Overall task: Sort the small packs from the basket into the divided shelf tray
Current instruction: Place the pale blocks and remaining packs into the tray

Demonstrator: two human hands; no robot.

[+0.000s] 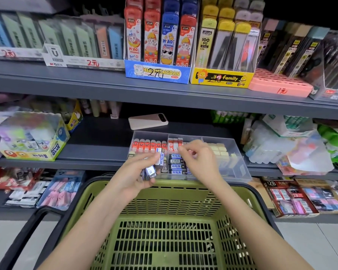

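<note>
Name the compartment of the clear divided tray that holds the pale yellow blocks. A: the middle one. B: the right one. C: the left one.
B: the pale yellow blocks sit in rows in the right-hand compartment of the divided tray.
</note>
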